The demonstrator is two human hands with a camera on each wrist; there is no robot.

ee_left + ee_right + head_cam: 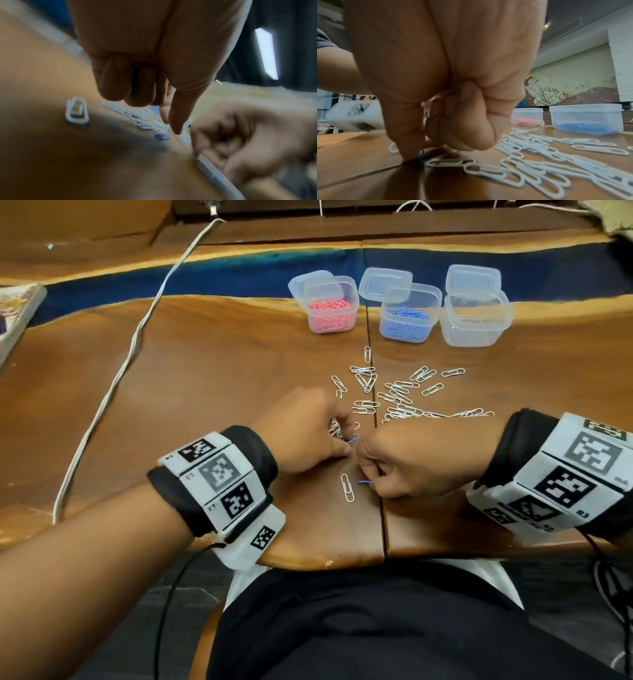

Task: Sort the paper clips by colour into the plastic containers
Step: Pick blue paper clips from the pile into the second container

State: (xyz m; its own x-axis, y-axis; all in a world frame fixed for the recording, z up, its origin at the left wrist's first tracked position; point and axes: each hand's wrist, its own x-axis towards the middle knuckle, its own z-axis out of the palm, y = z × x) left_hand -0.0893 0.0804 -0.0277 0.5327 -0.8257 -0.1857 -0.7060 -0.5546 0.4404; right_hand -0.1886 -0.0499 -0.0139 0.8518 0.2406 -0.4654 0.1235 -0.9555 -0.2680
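Note:
My left hand (342, 445) is at the near edge of a scatter of white paper clips (399, 395). Its thumb and forefinger pinch a blue paper clip (354, 438) whose hooked end sticks out, and its other fingers are curled. Close beside it, my right hand (370, 475) is curled and pinches a second blue clip (363, 482) against the table; the right wrist view shows that clip (421, 157) under the thumb. At the back stand a tub of pink clips (330, 306), a tub of blue clips (407, 313) and a clear tub (474, 318) that looks nearly empty.
One white clip (347, 487) lies alone just in front of my hands. Lids (385, 284) lean behind the tubs. A white cable (137, 344) runs across the left of the wooden table (205, 388). The table's front edge (325, 563) is close to my body.

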